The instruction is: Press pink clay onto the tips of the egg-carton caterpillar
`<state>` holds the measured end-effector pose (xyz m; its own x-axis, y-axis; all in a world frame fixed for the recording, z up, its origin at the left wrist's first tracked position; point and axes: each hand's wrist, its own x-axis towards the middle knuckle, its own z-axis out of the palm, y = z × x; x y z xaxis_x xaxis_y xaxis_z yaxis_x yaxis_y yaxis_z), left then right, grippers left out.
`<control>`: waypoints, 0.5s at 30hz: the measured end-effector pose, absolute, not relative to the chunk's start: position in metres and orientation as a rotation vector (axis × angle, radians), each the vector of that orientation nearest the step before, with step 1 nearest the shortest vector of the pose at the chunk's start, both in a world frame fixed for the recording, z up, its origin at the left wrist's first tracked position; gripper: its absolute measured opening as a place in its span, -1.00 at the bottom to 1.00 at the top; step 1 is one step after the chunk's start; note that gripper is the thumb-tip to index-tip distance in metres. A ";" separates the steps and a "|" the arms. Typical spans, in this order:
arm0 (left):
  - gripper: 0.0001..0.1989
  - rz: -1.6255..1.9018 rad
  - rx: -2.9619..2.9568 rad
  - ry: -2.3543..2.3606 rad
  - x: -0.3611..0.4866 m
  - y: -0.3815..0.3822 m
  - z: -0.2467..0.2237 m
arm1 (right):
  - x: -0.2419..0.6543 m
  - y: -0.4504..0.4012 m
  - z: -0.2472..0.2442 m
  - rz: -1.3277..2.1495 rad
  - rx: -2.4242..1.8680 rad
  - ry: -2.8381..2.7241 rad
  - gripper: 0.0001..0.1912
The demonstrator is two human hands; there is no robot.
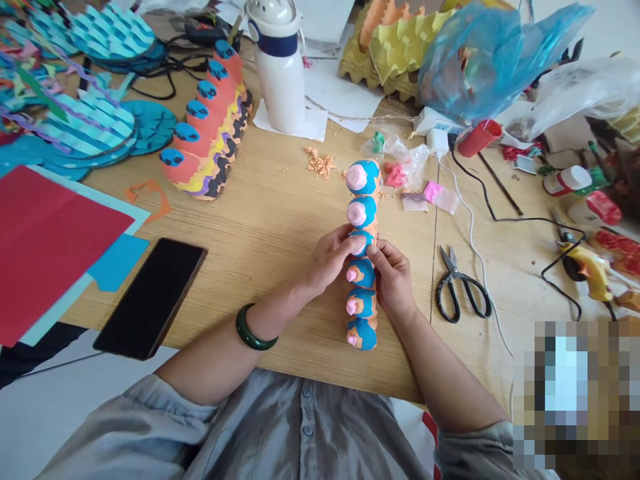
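Observation:
An orange egg-carton strip [369, 293] stands lengthwise between my hands, its row of bumps coated in blue clay with pink clay on their tips. The two farthest bumps carry large pink caps; the three nearest ones have small pink lumps. My left hand [331, 261] holds the strip from the left, its thumb pressed on the pink clay of the third bump from the far end. From the right, my right hand [395, 277] grips the same strip, thumb beside that bump. A dark green bangle [250, 330] circles my left wrist.
Black-handled scissors [457, 283] lie right of my right hand. A phone [153, 297] and red paper [60, 240] are at left. Farther back are a painted carton piece [213, 127], a white bottle [280, 73], orange scraps [320, 163] and a blue plastic bag [480, 60]. Cables run along the right.

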<state>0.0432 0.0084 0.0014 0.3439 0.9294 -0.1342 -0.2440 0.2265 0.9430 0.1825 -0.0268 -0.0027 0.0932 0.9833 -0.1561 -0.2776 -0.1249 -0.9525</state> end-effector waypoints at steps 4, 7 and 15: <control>-0.61 0.913 0.967 0.809 0.043 0.009 0.000 | 0.182 -0.026 -0.004 1.339 -1.150 -0.825 -0.78; -0.56 0.922 1.023 0.822 0.044 0.009 0.000 | 0.182 -0.026 -0.004 1.338 -1.153 -0.808 -0.79; -0.51 0.952 1.059 0.825 0.045 0.007 -0.001 | 0.185 -0.025 -0.002 1.385 -1.165 -0.745 -0.75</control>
<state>0.0454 0.0073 -0.0008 0.3703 0.9235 -0.0998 -0.2302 0.1953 0.9533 0.1847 -0.0251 -0.0024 0.1111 0.9674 -0.2275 -0.3435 -0.1774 -0.9222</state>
